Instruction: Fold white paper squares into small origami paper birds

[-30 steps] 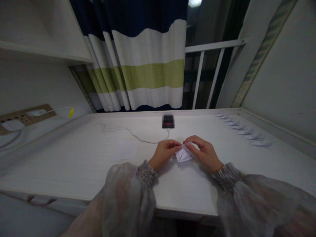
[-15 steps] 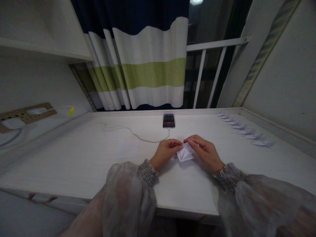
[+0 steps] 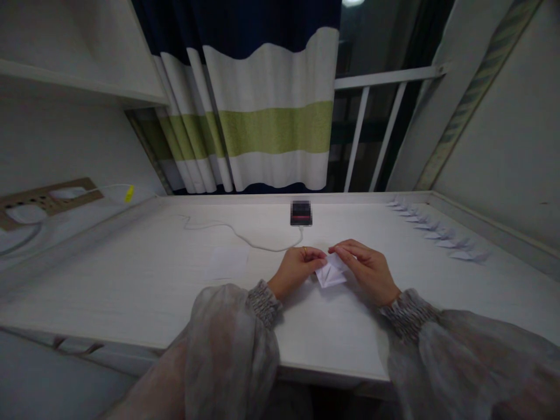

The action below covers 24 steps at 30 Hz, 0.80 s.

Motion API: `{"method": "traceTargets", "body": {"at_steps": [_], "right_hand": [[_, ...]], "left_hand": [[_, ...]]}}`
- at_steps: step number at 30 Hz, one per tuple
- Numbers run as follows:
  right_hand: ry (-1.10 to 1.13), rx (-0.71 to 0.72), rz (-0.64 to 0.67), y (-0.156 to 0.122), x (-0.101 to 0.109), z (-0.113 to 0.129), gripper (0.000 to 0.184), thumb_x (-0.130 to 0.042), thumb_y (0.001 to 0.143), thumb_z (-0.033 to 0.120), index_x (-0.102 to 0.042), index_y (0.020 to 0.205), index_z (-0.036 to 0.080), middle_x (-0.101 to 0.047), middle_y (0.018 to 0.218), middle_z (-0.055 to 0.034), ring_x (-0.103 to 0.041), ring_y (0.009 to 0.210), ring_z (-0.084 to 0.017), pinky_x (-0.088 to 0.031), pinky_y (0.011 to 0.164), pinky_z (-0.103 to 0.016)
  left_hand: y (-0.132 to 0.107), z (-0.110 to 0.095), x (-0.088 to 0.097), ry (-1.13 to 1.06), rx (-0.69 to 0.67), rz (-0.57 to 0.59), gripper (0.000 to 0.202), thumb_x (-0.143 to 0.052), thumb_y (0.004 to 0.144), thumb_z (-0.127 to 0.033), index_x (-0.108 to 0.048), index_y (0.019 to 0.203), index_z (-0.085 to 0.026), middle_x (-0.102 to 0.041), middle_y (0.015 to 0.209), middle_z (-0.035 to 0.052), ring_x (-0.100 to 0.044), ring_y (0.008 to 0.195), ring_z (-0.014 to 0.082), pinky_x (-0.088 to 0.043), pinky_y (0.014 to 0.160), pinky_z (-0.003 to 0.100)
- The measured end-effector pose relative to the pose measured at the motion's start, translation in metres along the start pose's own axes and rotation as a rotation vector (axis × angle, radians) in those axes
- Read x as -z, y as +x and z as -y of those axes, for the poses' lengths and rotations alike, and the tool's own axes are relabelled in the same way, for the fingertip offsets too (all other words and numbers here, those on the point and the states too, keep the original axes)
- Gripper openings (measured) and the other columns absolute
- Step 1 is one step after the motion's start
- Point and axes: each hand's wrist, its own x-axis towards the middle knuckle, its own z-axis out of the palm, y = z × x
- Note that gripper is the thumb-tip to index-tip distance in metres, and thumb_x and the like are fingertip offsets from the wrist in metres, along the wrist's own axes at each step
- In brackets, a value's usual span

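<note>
A small piece of folded white paper (image 3: 331,275) is held just above the desk, with creases fanning out from its lower corner. My left hand (image 3: 297,269) pinches its left edge between thumb and fingers; a ring shows on one finger. On the other side, my right hand (image 3: 368,269) has its thumb and fingertips closed at the paper's upper right edge. The fingers partly cover the top of the paper. Several folded white paper cranes (image 3: 440,236) stand in a slanting row at the right of the desk.
A flat white paper sheet (image 3: 228,261) lies left of my hands. Behind them is a dark phone-like device (image 3: 301,213) with a white cable (image 3: 254,245) trailing left. A power strip (image 3: 48,201) is on the left wall. A striped curtain (image 3: 275,128) hangs beyond the desk (image 3: 131,280).
The upper right part of the paper has opened slightly between my hands, and my right fingertips have shifted a little away from the left ones. The whole view has moved slightly.
</note>
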Motion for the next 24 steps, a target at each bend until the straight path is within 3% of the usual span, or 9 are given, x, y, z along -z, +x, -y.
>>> {"method": "traceTargets", "body": {"at_steps": [7,13,24], "right_hand": [[0.061,0.0,-0.114,0.0006,0.0014,-0.0054,0.024,-0.042,0.084,0.032,-0.063,0.08,0.019,-0.059,0.083,-0.0038,-0.055,0.084,-0.016,-0.041,0.077,-0.03],[-0.024,-0.031,-0.056,0.0026,-0.0015,-0.0072,0.013,-0.057,0.073,0.031,-0.061,0.075,0.019,-0.059,0.076,-0.0029,-0.054,0.075,-0.016,-0.043,0.072,-0.03],[-0.076,-0.052,-0.008,0.0008,-0.0019,-0.0031,0.019,-0.056,0.074,0.034,-0.061,0.064,0.018,-0.06,0.069,-0.0024,-0.055,0.068,-0.015,-0.042,0.065,-0.028]], "left_hand": [[0.0006,-0.0001,0.0008,0.017,0.007,-0.048,0.013,-0.067,0.056,-0.016,-0.062,0.066,-0.01,-0.058,0.056,-0.0009,-0.046,0.048,0.0051,-0.036,0.052,0.02],[0.0026,0.0048,0.0018,0.01,-0.001,-0.039,0.018,-0.069,0.054,-0.02,-0.063,0.068,-0.01,-0.06,0.059,0.0004,-0.05,0.051,0.0063,-0.037,0.053,0.02],[0.0017,0.0049,0.0021,0.059,-0.018,0.011,0.023,-0.071,0.054,-0.027,-0.063,0.068,-0.01,-0.06,0.059,0.0006,-0.049,0.053,0.0066,-0.038,0.054,0.02]]}}
